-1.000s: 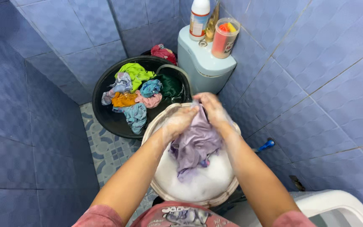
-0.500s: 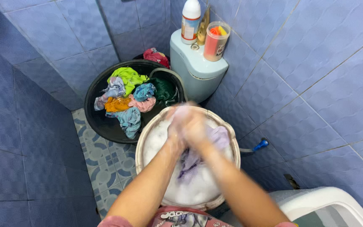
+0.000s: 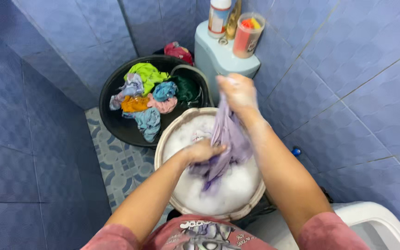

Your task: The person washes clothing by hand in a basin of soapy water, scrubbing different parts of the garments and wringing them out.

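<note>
One view, head camera, looking down at a wash bucket in a blue-tiled bathroom.

Right hand: right hand [image 3: 238,92] raised above the far rim of the bucket, clenched on the top of the lilac garment [image 3: 228,139]. Half a second ago it was pressed against the other hand low over the suds; it has since lifted away.

Left hand: left hand [image 3: 203,151] low over the foam, closed on the lower part of the same garment. It has stayed near the suds while the right rose.

Lilac garment: stretched between the two hands, upper end in the air, tail trailing into the foam. Earlier it was bunched between both hands; now it is pulled out long, which reads as a pause in the rubbing to take a fresh length of cloth.

Bucket: pale round bucket [image 3: 177,127], full of white suds [image 3: 228,190].

Black basin: black basin [image 3: 116,125] beside the bucket, touching or nearly so, holding a heap of coloured clothes [image 3: 146,99].

Toilet cistern: pale cistern [image 3: 218,60] behind, carrying a white bottle [image 3: 219,16] and a clear cup of small items [image 3: 247,34].

Floor: patterned tile floor [image 3: 116,166].
</note>
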